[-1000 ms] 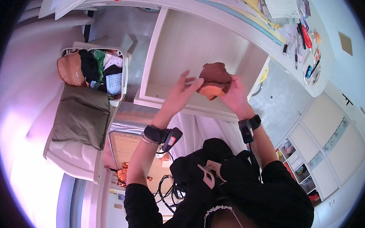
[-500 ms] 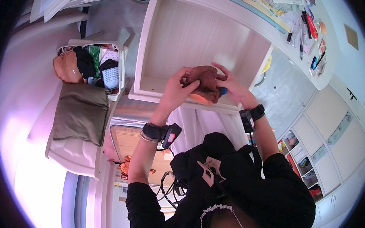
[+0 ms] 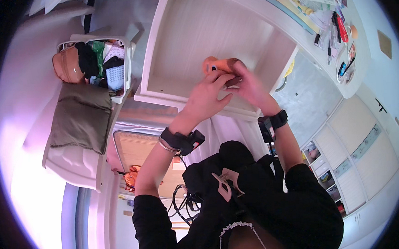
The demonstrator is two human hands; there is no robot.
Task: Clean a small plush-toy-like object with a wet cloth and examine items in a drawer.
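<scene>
A soft brown and orange cloth piece (image 3: 224, 64), with a dark eye-like spot on its orange part, is held over the open drawer (image 3: 184, 40). My right hand (image 3: 250, 86) is closed round its brown end. My left hand (image 3: 206, 97) presses its fingers against the lower side of the piece, with the thumb held apart. Between the hands a fold of brown fabric shows, and the fingers cover much of the rest. Whether it is a sock or a plush toy I cannot tell.
The drawer's pale front panel (image 3: 162, 98) lies under my wrists. At the left stand a white basket (image 3: 127, 72) stuffed with cloths and pouches and a chair with a dark green cushion (image 3: 81, 118). Pens and papers cover the desk top (image 3: 347, 84) at the upper right.
The cloth piece has been turned and folded, so its orange part now points up and left. My left hand has shifted from its left side to its lower side.
</scene>
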